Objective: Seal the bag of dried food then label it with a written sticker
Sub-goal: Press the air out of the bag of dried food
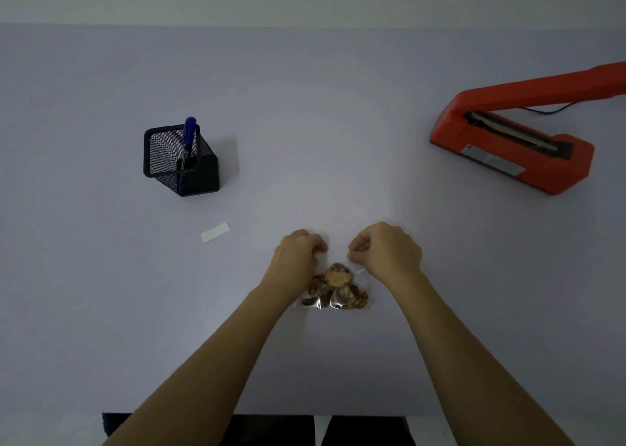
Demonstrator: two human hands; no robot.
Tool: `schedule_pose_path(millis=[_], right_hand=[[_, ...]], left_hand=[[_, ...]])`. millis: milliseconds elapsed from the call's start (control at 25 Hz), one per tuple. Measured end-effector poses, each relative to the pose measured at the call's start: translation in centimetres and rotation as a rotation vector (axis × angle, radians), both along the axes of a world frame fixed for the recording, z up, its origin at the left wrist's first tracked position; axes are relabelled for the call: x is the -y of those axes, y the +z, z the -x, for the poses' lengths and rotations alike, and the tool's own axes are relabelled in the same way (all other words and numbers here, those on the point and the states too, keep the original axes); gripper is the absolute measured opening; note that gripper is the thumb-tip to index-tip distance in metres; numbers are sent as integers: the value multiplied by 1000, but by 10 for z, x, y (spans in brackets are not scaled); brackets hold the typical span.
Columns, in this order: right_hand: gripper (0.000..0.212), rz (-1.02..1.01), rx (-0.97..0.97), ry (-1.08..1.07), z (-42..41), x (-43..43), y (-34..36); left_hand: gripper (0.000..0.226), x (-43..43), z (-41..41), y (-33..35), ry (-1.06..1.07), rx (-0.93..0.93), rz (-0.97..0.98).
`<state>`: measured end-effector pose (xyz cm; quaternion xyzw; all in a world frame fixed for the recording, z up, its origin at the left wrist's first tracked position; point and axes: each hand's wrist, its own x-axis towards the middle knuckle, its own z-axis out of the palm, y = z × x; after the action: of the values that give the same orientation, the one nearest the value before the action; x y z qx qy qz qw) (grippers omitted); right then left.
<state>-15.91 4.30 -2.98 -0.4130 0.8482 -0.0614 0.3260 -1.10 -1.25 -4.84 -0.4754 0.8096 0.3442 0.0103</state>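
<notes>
While the left hand [299, 254] and right hand [386, 251] curl knuckles-up, each pinches the far edge of the bag [338, 291]; their fingertips are mostly hidden. The bag lies flat on the pale, smooth worktop [305, 123], at 6 o'clock from its middle. It is clear, glossy film over round, mottled brown slices. A small white rectangular sticker [215, 232] lies at 10 o'clock from the bag, with a black mesh holder [179, 164] and blue pen [188, 134] beyond it. At 2 o'clock sits an orange sealer [508, 147], its raised arm cut off.
</notes>
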Motion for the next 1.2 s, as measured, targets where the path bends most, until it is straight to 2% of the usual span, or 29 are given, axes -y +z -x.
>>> schedule_pose_path(millis=[360,600,760,840,960,1040,1120,1200], right_hand=[[34,53,-27,96,2,7,-1],[65,62,-84,242,3,22,-4],[84,-31,-119,340,7,34,1],[86,-69,-134,370,9,38,2],[83,-43,-153,343,5,33,2],[80,32,-196,326,0,22,1],[62,120,-214,318,-5,9,0],[33,149,-187,303,-8,4,0]], left_hand=[[60,25,6,0,-228,110,55],[94,44,16,8,-321,247,45],[110,53,23,13,-376,328,60],[112,54,24,12,-377,328,54],[104,47,16,9,-309,239,64],[76,35,7,5,-236,159,115],[38,21,1,2,-198,114,161],[20,12,-3,-4,-192,65,116]])
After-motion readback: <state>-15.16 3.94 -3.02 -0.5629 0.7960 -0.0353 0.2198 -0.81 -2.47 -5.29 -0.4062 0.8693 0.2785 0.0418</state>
